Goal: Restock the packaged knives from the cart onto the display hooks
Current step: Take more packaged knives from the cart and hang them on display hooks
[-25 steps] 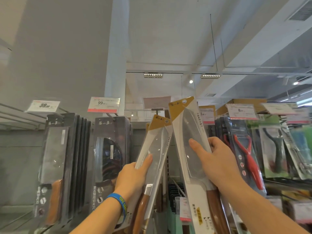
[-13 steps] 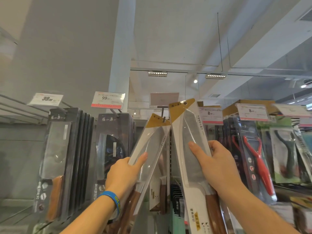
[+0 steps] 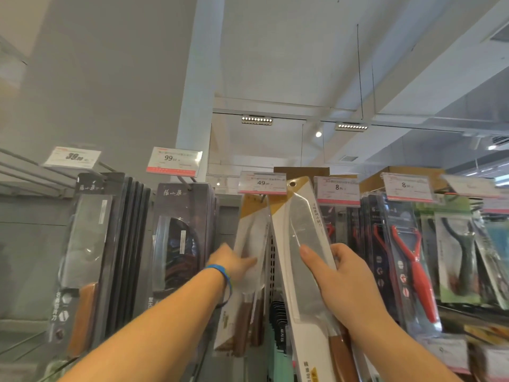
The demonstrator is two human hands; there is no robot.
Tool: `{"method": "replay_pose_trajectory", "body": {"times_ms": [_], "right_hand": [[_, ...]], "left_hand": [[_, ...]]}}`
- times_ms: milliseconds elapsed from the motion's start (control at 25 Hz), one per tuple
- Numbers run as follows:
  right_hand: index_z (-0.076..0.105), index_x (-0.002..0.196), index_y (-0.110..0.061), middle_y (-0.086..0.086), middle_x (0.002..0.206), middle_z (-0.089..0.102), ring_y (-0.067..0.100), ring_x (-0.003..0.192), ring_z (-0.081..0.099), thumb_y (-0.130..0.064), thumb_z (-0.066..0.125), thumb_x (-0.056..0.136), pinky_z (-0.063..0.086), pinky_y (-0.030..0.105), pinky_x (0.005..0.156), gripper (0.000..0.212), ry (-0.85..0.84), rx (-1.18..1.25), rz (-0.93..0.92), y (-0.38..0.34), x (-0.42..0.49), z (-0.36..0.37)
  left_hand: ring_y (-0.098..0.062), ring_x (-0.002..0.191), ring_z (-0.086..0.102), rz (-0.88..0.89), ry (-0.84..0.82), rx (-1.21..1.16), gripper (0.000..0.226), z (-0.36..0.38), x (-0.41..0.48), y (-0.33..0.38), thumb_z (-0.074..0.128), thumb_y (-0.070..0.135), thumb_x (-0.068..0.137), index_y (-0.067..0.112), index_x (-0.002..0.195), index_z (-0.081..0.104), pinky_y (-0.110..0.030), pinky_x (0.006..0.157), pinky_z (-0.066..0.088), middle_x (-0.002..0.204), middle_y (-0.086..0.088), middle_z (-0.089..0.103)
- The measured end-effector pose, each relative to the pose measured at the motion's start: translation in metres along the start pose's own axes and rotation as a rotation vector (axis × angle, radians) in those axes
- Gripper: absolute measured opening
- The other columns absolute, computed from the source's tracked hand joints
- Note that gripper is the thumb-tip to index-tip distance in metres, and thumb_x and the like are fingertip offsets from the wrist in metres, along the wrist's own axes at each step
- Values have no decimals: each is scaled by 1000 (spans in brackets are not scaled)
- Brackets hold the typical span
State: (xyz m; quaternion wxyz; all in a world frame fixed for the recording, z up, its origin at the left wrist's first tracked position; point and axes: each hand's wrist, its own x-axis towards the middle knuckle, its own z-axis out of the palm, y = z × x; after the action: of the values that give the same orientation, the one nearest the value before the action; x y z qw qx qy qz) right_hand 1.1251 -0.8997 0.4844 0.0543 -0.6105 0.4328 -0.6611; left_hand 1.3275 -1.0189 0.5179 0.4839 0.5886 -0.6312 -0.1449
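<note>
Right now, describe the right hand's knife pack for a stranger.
Find the price tag marked 49. Just right of it, the right hand grips a white knife pack. Unlike the matching pack to its left, it leans, its gold holed corner beside the tag.

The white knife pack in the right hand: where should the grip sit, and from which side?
Mid-length on the knife pack, across the flat blade section, from its right edge, as the right hand does. That leaves the top hang hole free.
</note>
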Motion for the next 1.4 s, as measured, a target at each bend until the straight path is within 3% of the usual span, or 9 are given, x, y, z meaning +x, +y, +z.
{"method": "replay_pose_trajectory", "body": {"times_ms": [120, 240, 400, 640, 800, 1000, 1120, 1200, 1400], "right_hand": [[65, 90, -30, -15, 81, 74, 5, 70, 71, -62, 70, 85, 62, 41, 72, 33, -6, 13, 0, 0, 0, -2], [65, 91, -30, -16, 81, 73, 2, 69, 69, -63, 69, 85, 61, 39, 71, 34, -17, 20, 8, 2, 2, 1], [65, 91, -31, -16, 80, 72, -1, 69, 67, -64, 67, 85, 59, 34, 69, 34, -64, -3, 43, 7, 1, 14], [59, 101, -30, -10, 93, 68, 9, 82, 67, -66, 61, 90, 58, 35, 73, 38, -133, -46, 45, -4, 17, 54], [56, 96, -32, -12, 90, 67, 9, 81, 67, -67, 59, 90, 60, 41, 76, 36, -144, -53, 58, 1, 15, 71], [58, 95, -32, -12, 90, 70, 2, 74, 68, -64, 61, 90, 50, 17, 58, 33, -178, 62, 89, 5, 9, 66], [62, 103, -23, -2, 101, 71, 18, 92, 71, -64, 61, 91, 60, 41, 84, 43, -201, 162, 128, 4, 8, 69], [63, 106, -16, 6, 103, 73, 28, 95, 71, -63, 62, 91, 58, 51, 89, 50, -181, 187, 140, 5, 5, 72], [64, 96, -20, -3, 87, 75, 13, 75, 75, -61, 63, 91, 64, 37, 71, 42, -165, 269, 183, 6, 5, 70]], "left_hand": [[-21, 134, 44, 500, 385, -102, 95, -41, -6, 27, 78, 62, 71, 34, 149, 31, -43, 104, 44, 151, 1, 40], [-24, 128, 50, 928, 580, 411, 47, -79, -7, 67, 59, 48, 94, 34, 138, 51, -41, 98, 48, 145, 3, 51], [-19, 95, 63, 856, 483, 451, 35, -104, -5, 97, 47, 49, 100, 26, 115, 69, -32, 78, 53, 106, 5, 71], [-6, 61, 48, 752, 375, 304, 32, -109, -4, 101, 57, 49, 95, 21, 96, 72, -22, 52, 33, 69, 10, 58], [-6, 61, 48, 751, 349, 299, 31, -109, -8, 94, 54, 46, 97, 20, 102, 72, -20, 51, 32, 68, 13, 56], [-6, 60, 47, 749, 345, 268, 31, -105, -9, 90, 54, 44, 98, 19, 105, 71, -18, 51, 32, 67, 13, 54], [-7, 62, 49, 752, 336, 245, 31, -103, -8, 89, 54, 45, 97, 20, 105, 71, -19, 54, 35, 68, 11, 55], [-7, 64, 50, 751, 337, 221, 30, -103, -8, 87, 54, 44, 98, 21, 105, 71, -20, 54, 35, 69, 10, 57], [-6, 65, 51, 747, 348, 214, 26, -102, -8, 85, 54, 44, 98, 24, 105, 69, -17, 54, 34, 70, 12, 57]]}}
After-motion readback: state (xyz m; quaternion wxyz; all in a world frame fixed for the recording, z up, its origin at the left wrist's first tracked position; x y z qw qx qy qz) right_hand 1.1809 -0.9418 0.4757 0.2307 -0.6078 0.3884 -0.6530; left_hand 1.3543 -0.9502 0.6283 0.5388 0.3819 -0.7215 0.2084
